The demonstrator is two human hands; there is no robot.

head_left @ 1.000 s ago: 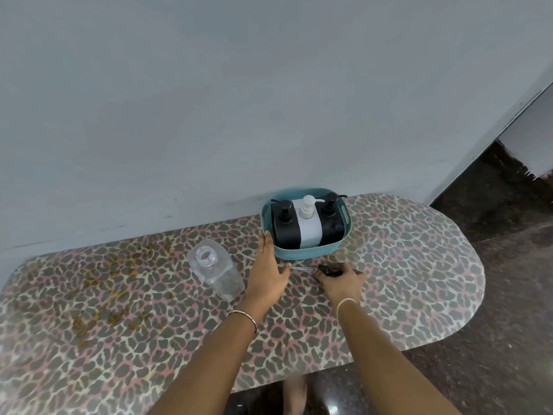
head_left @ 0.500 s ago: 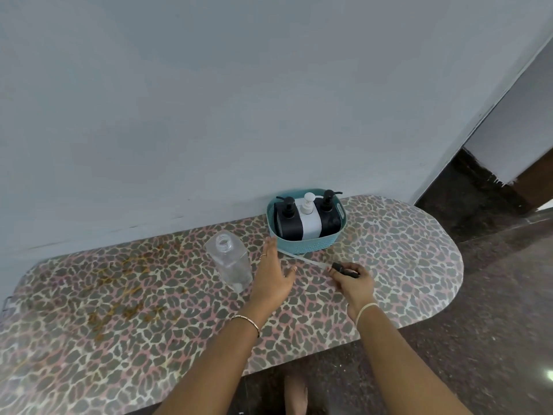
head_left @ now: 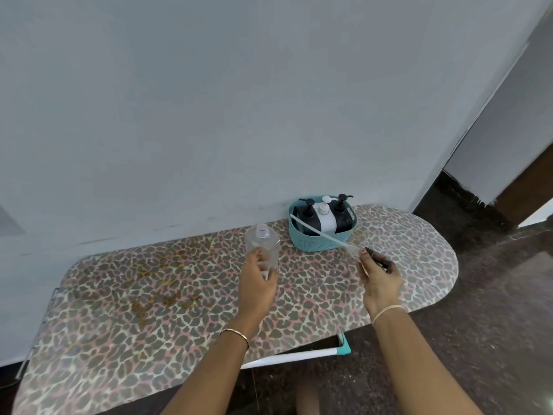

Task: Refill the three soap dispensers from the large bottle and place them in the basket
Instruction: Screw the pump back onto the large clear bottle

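Seeing left hand (head_left: 257, 275) wrapped around the clear large bottle (head_left: 263, 247), uncapped and upright on the leopard-print table (head_left: 149, 310). Right hand (head_left: 378, 278) pinches the black pump cap with its dip tube (head_left: 317, 230) slanting across the teal basket (head_left: 321, 242), which holds all three dispensers (head_left: 324, 218).

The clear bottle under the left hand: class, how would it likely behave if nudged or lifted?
The clear bottle looks nearly empty, so it is probably light for its size. It stands tall, uncapped and rather narrow, so a sideways push might tip it. The left hand wraps its smooth lower part; soap residue could make it slippery.
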